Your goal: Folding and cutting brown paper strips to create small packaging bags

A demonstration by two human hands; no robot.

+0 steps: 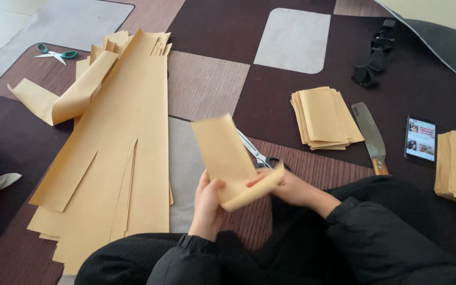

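Both hands, left [207,203] and right [287,186], pinch a folded paper slip [225,158] at frame centre, above the scissors [257,154].

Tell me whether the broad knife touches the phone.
Apart. The head view shows dark carpet plainly between the broad knife and the phone beside it.

Both hands meet close together, left hand [208,203] and right hand [290,186], fingers pinched.
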